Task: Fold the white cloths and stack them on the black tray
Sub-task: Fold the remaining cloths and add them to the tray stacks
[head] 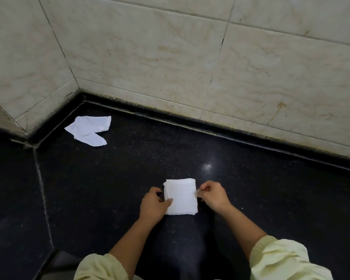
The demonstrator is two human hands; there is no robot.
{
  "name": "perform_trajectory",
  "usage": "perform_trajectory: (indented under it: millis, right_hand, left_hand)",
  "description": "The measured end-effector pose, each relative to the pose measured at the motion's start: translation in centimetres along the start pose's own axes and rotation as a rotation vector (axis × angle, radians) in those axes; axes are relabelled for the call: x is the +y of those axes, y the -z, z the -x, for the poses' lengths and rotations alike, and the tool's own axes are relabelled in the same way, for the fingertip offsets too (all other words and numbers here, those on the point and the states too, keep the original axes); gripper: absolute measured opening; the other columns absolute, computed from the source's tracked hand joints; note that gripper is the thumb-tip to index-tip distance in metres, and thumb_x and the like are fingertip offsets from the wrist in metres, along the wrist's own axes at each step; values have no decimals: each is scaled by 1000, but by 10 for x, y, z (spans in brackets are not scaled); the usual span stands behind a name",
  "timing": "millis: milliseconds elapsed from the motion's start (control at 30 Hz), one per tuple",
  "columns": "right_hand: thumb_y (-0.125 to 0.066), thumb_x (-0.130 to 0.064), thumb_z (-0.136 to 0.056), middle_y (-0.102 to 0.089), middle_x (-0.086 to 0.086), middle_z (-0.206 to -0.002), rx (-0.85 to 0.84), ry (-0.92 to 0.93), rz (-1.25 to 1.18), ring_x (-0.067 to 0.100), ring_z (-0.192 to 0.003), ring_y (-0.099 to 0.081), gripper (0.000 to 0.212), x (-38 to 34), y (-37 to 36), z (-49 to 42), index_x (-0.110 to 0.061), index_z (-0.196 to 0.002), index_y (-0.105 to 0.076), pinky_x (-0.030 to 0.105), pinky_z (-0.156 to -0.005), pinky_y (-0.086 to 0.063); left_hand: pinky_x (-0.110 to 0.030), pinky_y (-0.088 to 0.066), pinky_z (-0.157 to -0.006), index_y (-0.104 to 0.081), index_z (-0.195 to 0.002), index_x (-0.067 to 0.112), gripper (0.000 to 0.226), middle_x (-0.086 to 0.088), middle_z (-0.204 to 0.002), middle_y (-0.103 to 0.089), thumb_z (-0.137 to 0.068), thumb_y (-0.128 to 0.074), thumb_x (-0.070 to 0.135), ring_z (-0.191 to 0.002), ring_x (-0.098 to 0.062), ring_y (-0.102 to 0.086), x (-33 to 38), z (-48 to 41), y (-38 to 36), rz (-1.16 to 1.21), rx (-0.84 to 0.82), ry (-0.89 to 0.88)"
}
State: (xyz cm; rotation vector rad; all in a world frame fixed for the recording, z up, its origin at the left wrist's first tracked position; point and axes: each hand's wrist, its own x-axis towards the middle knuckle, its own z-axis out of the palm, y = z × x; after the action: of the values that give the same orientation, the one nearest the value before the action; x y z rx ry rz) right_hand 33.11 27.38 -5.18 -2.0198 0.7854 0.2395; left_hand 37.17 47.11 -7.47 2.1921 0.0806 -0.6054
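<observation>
Two white cloths lie on the black counter (119, 174). The folded cloth (182, 197), a neat rectangle, sits near the front edge at its middle. The left hand (153, 205) grips its left edge, thumb on top and fingers curled. The right hand (213, 196) pinches its right edge with curled fingers. The crumpled cloth (89, 130) lies well apart, at the back left corner beside the tiled wall (170, 57).

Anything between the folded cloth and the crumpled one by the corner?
Nothing; head view shows only bare black surface between folded cloth and crumpled cloth.
</observation>
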Motion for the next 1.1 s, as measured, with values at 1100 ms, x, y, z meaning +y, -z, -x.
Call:
perform_trajectory:
  millis: [1100]
  right_hand:
    - [-71, -4, -74, -65, -1, -66, -160, -17, 62, 9, -59, -59, 11, 44, 0, 25, -12, -78, -65, 17, -54, -46]
  left_hand:
    - [-17, -39, -58, -50, -124, 13, 51, 2, -82, -54, -80, -75, 13, -74, -9, -53, 5, 3, -2, -126, -60, 9]
